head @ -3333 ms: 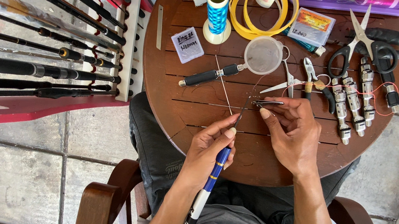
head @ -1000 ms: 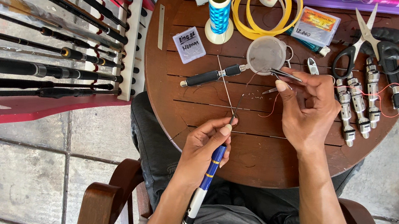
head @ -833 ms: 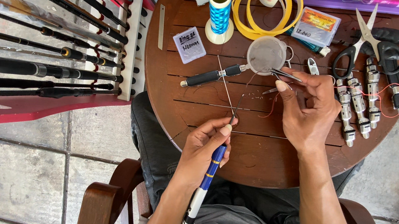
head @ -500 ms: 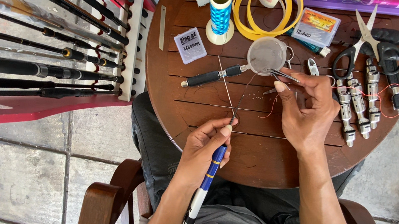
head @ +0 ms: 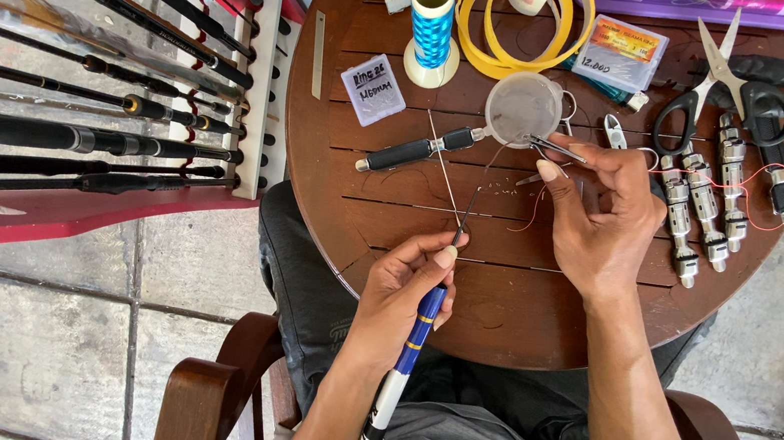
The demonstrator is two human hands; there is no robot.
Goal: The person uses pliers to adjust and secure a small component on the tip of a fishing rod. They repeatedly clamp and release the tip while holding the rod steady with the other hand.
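Note:
My left hand (head: pixel 403 287) grips a thin fishing rod blank with a blue and white lower section (head: pixel 403 368); its slender tip (head: pixel 444 171) runs up across the round wooden table (head: pixel 335 192). My right hand (head: pixel 604 223) is over the table's middle, pinching fine metal tweezers (head: pixel 553 148) whose points sit at the edge of a small clear round cup (head: pixel 523 108). A red thread (head: pixel 534 214) trails beside that hand. A small metal part (head: pixel 531 179) lies just below the tweezers.
A blue thread spool (head: pixel 432 24), a yellow coil (head: pixel 530 16), small boxes (head: pixel 374 89), a black-handled tool (head: pixel 416 153), scissors (head: pixel 720 67) and several metal reel seats (head: pixel 707 201) lie on the table. A red rack of rods (head: pixel 86 89) stands left. Wooden chair arms (head: pixel 208 388) flank me.
My right hand has moved up from the rod tip near the table's middle to the clear cup, now holding tweezers. My left hand has kept its grip on the rod.

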